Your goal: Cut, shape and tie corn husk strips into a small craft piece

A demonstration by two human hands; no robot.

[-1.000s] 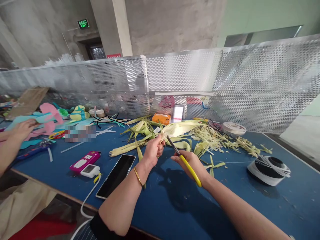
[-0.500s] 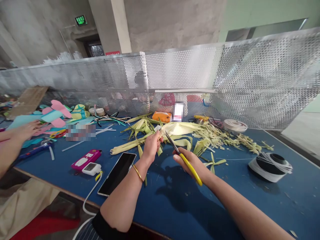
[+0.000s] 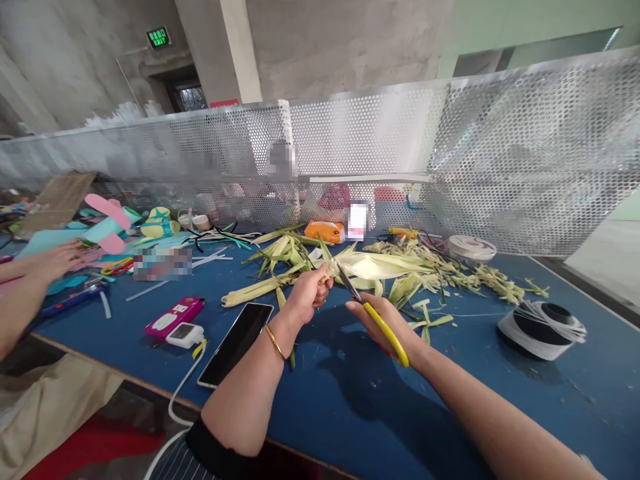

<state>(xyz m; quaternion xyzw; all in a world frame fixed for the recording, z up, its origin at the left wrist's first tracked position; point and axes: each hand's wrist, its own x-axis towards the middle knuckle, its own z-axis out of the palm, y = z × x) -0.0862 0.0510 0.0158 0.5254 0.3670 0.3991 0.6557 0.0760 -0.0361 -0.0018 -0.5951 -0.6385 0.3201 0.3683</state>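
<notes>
My left hand (image 3: 307, 291) is closed around the stub end of a pale corn husk (image 3: 383, 265), whose broad leaves stretch off to the right. In my right hand (image 3: 383, 320) are yellow-handled scissors (image 3: 383, 327); their blades reach the husk just beside my left fingers. Whether the blades touch the husk I cannot tell. More green husk leaves (image 3: 283, 253) lie behind my left hand, and a strip of braided husk (image 3: 493, 283) runs to the right.
A phone (image 3: 237, 343) and a magenta power bank (image 3: 175, 318) lie at left on the blue table (image 3: 320, 393). A spool of white cord (image 3: 543, 330) stands at right. Behind are an orange packet (image 3: 325, 231) and a perforated metal screen (image 3: 360, 133). Another person's hands (image 3: 55, 260) handle coloured paper at far left.
The husk has turned in my left hand, so its stub end now faces the scissors. Both hands have shifted only slightly. At far left, the other person's pink and blue paper has moved left.
</notes>
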